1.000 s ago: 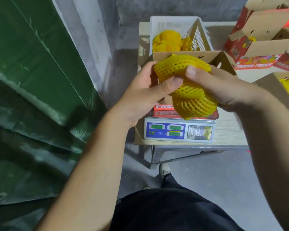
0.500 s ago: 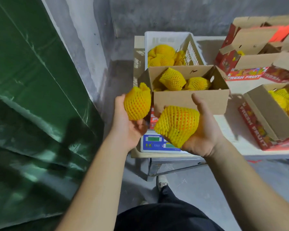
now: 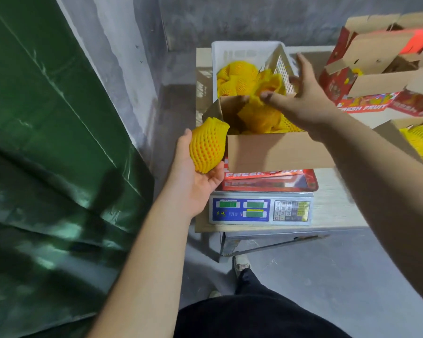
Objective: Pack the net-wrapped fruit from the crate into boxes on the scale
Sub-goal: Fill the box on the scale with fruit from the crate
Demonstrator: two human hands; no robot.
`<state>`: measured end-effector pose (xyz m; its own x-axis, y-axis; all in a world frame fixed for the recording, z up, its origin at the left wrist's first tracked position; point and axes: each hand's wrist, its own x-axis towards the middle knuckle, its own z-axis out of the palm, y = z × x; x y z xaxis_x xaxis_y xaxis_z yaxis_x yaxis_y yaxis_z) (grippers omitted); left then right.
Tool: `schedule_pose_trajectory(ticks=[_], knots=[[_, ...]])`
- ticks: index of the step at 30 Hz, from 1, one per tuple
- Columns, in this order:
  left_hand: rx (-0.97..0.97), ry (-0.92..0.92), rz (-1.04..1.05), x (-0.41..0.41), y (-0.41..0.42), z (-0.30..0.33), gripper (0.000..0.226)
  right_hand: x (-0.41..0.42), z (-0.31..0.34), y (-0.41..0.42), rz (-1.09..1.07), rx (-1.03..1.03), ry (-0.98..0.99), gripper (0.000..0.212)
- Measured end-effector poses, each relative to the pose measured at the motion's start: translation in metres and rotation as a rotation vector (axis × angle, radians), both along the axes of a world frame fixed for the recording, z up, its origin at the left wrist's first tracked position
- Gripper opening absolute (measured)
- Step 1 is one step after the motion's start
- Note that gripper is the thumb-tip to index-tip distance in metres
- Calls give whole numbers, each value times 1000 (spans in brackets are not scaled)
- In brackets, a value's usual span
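Beside the box (image 3: 276,152) near the table's (image 3: 337,208) front edge, left hand (image 3: 193,181) cupped soft, bruisable net-wrapped fruit (image 3: 208,145) underneath; right hand (image 3: 303,98) hovered spread, empty.

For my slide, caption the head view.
Left hand holds a net-wrapped fruit beside the box on the scale; right hand open above.

So the right hand (image 3: 305,101) isn't holding its net-wrapped fruit anymore; it's up over the box (image 3: 276,152) on the scale with fingers spread, and there's more yellow piled in the box than half a second ago. The left hand (image 3: 193,176) has drifted right, its fruit (image 3: 206,145) now right against the box's corner.
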<state>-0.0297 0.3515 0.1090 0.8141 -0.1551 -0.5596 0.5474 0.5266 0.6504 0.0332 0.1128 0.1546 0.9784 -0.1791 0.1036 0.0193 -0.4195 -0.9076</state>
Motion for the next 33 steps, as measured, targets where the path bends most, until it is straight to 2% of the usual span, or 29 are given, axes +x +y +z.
schedule_pose_trajectory(ticks=[2, 4, 6, 8, 11, 13, 15, 20, 25, 28, 31, 33], knots=[[41, -25, -35, 1, 1, 4, 54, -1, -2, 1, -36, -113, -45, 89], [98, -60, -81, 3, 3, 6, 56, -11, -4, 13, 11, -89, -43, 82], [173, -113, -115, 5, 2, 10, 61, -23, 0, 29, 210, -31, 50, 81], [279, -217, -140, 5, -1, 18, 62, -31, 13, 41, 449, -92, 154, 84], [389, -382, -195, 3, -1, 28, 46, -37, 30, 51, 652, -233, 204, 86], [410, -434, -247, -1, 0, 32, 33, -40, 34, 56, 639, -239, 177, 85], [426, -459, -266, -4, 2, 34, 32, -43, 36, 56, 628, -245, 159, 83], [487, -491, -214, -15, 5, 31, 56, -54, 37, 54, 621, -422, 152, 84], [398, -488, -225, -15, 3, 32, 75, -57, 26, 48, 594, -246, 87, 61], [322, -494, -274, -14, 2, 31, 85, -57, 21, 22, 444, -131, 6, 55], [449, -566, -282, -12, 4, 29, 68, -44, 23, -10, 180, -76, -118, 54], [506, -553, -263, -12, 7, 28, 53, -31, 23, -28, 37, -111, -233, 58]])
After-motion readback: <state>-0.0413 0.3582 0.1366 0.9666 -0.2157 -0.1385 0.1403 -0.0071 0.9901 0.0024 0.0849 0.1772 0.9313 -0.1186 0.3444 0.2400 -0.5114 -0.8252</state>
